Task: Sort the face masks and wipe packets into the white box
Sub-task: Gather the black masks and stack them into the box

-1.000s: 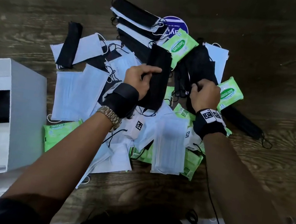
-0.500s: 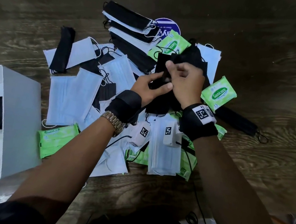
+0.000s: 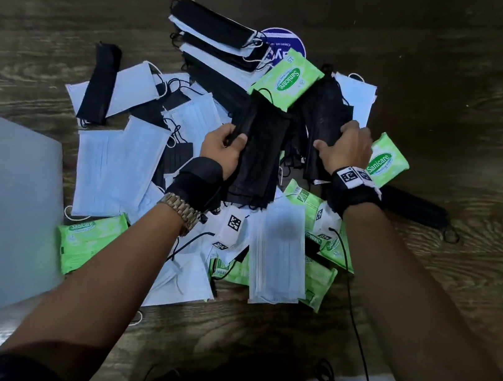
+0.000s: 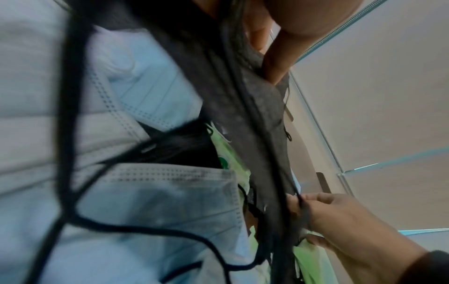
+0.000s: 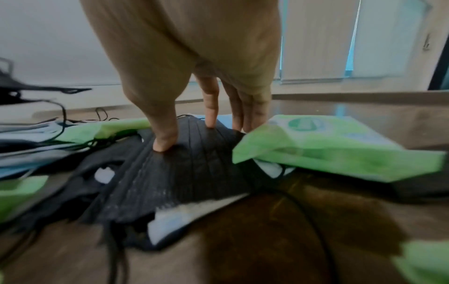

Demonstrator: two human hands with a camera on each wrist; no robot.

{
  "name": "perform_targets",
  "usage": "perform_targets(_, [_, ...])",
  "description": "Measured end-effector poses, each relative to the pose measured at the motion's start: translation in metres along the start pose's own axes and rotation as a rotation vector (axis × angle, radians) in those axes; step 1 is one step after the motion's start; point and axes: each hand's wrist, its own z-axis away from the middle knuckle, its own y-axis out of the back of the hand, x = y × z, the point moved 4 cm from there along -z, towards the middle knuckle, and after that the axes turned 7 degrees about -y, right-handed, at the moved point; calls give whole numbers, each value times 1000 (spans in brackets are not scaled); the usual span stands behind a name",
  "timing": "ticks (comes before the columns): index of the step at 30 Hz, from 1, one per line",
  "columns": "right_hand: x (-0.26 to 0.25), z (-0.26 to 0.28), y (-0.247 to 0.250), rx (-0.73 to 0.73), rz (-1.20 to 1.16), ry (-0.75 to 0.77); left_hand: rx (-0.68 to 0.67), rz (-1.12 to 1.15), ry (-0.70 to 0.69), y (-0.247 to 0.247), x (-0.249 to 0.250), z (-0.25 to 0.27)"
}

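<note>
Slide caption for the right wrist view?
Right hand presses fingertips onto a black mask beside a green wipe packet.

The tabletop [image 3: 457, 74] was dark brown wood grain. A white box [image 3: 22, 205] stood on it at the left edge. A loose pile occupied the centre: pale blue face masks [image 3: 116, 170], black face masks [image 3: 99, 83], and green wipe packets [image 3: 89, 238]. One green packet [image 3: 388, 160] lay at the right of the pile, just beside a black mask [image 3: 417, 208] lying flat on the wood. A round blue label [image 3: 282, 43] lay at the far side, partly covered by the pile.
</note>
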Motion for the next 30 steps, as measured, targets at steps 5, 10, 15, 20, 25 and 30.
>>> perform_targets(5, [-4, -14, 4, -39, -73, -96, -27, -51, 10, -1, -5, 2])
perform_targets(10, [-3, -12, 8, -14, -172, -122, -39, -71, 37, -1, -5, 3])
perform_targets(15, [-6, 2, 14, 24, -355, 2, -4, -72, -2, 2, -4, 4])
perform_targets(20, [-25, 39, 38, -71, -653, 205, 51, -44, -7, 12, 1, 11])
perform_targets(25, [-37, 82, 50, -301, -1027, 234, 21, 97, -129, 26, 8, 25])
perform_targets(30, [-34, 113, 33, -488, -1198, 197, 12, 258, 53, 31, 3, 33])
